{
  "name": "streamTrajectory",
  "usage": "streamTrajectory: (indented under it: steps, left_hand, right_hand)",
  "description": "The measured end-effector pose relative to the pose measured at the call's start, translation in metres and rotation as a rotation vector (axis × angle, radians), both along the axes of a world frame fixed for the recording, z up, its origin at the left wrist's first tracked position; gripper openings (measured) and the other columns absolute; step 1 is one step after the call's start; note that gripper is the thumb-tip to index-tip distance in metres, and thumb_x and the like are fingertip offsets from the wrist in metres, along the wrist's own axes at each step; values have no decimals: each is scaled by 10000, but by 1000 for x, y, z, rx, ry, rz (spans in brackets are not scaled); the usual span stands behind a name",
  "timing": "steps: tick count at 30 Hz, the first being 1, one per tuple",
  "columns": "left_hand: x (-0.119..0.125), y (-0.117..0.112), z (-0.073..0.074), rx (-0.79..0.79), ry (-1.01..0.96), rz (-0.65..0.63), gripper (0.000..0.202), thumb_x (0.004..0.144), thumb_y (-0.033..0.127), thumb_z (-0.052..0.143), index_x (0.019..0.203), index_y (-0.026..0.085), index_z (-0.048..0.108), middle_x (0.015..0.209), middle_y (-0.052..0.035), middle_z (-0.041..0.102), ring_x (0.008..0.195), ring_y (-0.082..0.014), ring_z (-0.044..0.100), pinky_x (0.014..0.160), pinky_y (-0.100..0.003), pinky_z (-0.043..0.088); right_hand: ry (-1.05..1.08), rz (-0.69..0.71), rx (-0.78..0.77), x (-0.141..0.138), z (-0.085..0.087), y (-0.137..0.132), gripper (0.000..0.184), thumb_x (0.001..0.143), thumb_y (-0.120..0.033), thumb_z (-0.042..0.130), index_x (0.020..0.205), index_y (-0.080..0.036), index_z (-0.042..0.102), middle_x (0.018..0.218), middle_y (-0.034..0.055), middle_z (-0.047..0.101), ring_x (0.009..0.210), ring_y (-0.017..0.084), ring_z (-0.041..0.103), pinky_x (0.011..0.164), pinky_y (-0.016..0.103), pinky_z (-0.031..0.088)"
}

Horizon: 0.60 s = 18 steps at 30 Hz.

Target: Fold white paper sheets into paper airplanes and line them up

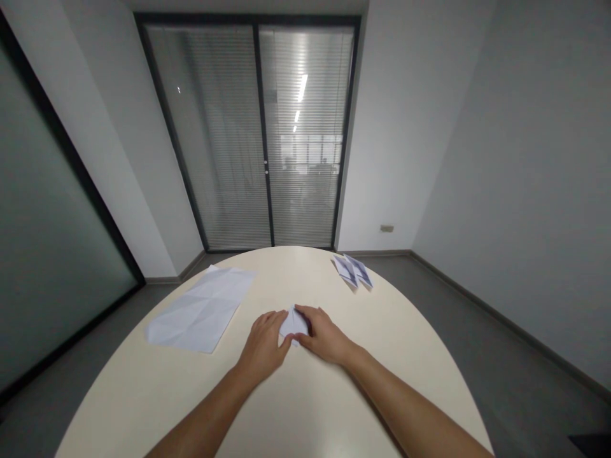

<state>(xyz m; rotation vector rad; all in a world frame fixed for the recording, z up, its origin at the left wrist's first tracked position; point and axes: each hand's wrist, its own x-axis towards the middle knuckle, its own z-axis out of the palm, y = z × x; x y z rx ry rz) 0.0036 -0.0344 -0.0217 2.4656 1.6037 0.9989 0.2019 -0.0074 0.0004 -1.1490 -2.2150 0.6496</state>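
Note:
A small piece of folded white paper (293,323) lies on the table between my two hands, with creases running across it. My left hand (267,342) grips its left side, thumb at the near edge and fingers curled along the far left. On the other side my right hand (323,334) holds the right edge between thumb and fingers. Both hands partly cover the paper, so its full outline is hidden.
The round cream table (296,407) carries a large creased sheet of white paper (203,308) at the left. Folded paper pieces (353,271) stand near the far right edge. Beyond are a glass door with blinds (305,191) and bare walls.

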Motion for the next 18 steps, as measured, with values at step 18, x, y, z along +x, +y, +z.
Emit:
streamTrajectory:
  steps: [18]
  left_hand:
    - [6,-9,46,-11,-402,-74,199,963,308,499,954,207,670,918,-45,703,887,-199,646,806,-313,497]
  right_hand:
    - [399,30,77,-3,39,-7,216,919,-356,614,1046,-226,731,1013,61,736,953,206,664,889,351,517]
